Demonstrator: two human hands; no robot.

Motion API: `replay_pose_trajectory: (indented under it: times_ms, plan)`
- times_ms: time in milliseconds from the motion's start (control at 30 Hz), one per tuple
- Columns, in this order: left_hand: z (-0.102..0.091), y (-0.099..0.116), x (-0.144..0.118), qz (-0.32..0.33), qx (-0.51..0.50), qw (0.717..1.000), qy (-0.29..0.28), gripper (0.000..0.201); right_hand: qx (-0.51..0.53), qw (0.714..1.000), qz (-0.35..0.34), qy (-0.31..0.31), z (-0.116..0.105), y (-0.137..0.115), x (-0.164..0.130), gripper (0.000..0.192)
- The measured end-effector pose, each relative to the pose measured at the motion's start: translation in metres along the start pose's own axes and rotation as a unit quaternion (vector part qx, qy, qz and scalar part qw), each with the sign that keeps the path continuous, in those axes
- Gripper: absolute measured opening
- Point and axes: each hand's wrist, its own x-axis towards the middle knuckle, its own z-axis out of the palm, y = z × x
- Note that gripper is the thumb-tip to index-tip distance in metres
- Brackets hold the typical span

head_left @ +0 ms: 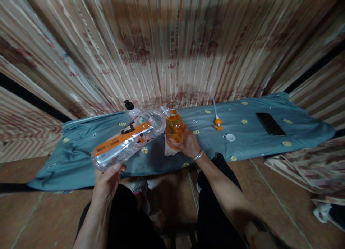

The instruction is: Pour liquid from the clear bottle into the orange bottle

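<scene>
Teal cloth (248,143) spreads around the orange bottle (174,128), which I see gripped by the right hand (188,144); left of that bottle, the left hand (109,179) clasps the tilted clear bottle (129,143) near its base.

My head camera looks forward and down, from near above my left hand (107,178) and right hand (190,144), facing the curtain (172,44).

Plain blk cloth trousers (124,216) — at their L leg's lower end, a grey sneaker (140,186) w/ pink trim (138,196). Slim silver-coloured metal bangle (198,156) — on R wrist (204,163).
</scene>
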Motion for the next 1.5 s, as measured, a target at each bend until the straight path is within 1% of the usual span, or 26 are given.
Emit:
replay_pose_trajectory:
  times_ms: [133,267,367,500,667,800,900,1067,1133,1267,1500]
  plan:
    - [0.0,0.002,0.0,-0.001,0.006,1.0,0.004,0.056,-0.01,1.0,0.004,0.005,0.0,-0.001,0.0,0.078]
    - [-0.003,0.003,0.003,-0.01,0.01,1.0,-0.011,0.063,-0.001,1.0,-0.002,0.006,-0.001,-0.002,0.0,0.078]
    - [-0.003,0.002,0.002,0.008,0.008,1.0,-0.005,0.061,0.001,1.0,0.006,0.003,-0.002,-0.003,0.0,0.078]
    - [-0.002,0.0,0.002,0.02,0.001,1.0,-0.004,0.064,-0.001,1.0,0.011,0.0,-0.001,-0.002,0.0,0.08]
    - [-0.003,0.0,0.003,0.019,0.015,1.0,-0.006,0.057,-0.001,1.0,0.011,-0.005,-0.001,-0.001,0.0,0.079]
    - [-0.005,0.001,0.004,0.03,0.007,1.0,-0.003,0.055,0.0,1.0,0.017,-0.01,-0.001,-0.002,0.001,0.081]
    - [-0.005,0.002,0.005,0.019,0.011,1.0,-0.009,0.053,-0.002,1.0,0.019,-0.004,0.0,-0.003,0.001,0.082]
    - [-0.001,0.001,0.008,0.031,-0.011,0.999,0.02,0.063,-0.006,1.0,0.014,0.002,0.001,-0.002,0.0,0.081]
    - [0.001,0.001,0.009,0.036,-0.015,0.999,0.018,0.065,-0.007,1.0,0.01,0.002,0.002,-0.001,0.0,0.08]
    - [0.001,0.002,0.012,0.042,-0.019,0.999,0.006,0.062,-0.013,1.0,0.0,0.008,0.002,-0.001,0.0,0.077]
    - [0.003,0.002,0.012,0.05,-0.016,0.999,0.005,0.05,-0.016,1.0,0.005,0.012,0.003,-0.003,0.001,0.08]
